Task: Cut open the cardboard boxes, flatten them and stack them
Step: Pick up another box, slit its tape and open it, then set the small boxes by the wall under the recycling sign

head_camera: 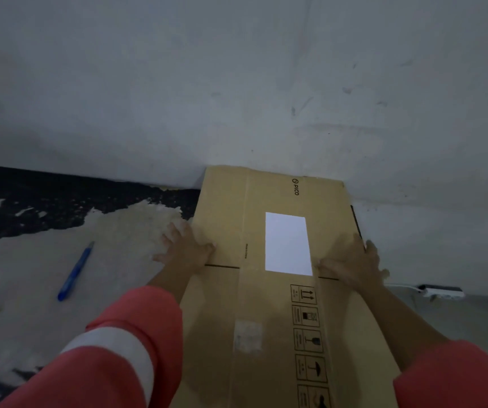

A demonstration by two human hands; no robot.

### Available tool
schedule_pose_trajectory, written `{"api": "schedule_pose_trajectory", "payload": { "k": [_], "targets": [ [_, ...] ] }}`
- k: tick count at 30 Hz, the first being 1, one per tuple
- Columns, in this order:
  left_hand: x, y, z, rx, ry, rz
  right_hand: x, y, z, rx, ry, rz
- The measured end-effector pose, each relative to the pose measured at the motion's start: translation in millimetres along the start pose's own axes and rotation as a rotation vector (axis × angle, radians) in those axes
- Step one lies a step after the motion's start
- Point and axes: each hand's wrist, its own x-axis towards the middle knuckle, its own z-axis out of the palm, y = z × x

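A flattened brown cardboard box (pixel 228 219) with a white label and printed handling symbols lies on the floor, its far end against the wall. My left hand (pixel 185 250) rests flat at the box's left edge, fingers spread, thumb on the cardboard. On the right side of the box lies my right hand (pixel 351 265), pressing down near the right edge, its fingers reaching over that edge. A blue utility knife (pixel 75 272) lies on the floor to the left, apart from both hands.
A pale rug with a dark border (pixel 60 207) covers the floor at left. The grey wall (pixel 236 83) fills the upper view. A white power strip (pixel 440 290) with a cable sits on the floor at right.
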Motion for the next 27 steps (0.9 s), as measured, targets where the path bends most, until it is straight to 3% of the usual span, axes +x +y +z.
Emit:
{"api": "schedule_pose_trajectory", "payload": {
  "k": [9,17,27],
  "targets": [
    [-16,-72,-94,0.105,-0.045,0.173,-57,-123,21,-0.083,-0.021,-0.249],
    [-24,-216,-216,0.147,0.014,0.182,-160,-264,72,-0.134,-0.03,-0.4],
    [-14,-411,-347,0.13,0.2,0.094,-272,-442,149,-0.186,-0.075,-0.566]
  ]
}}
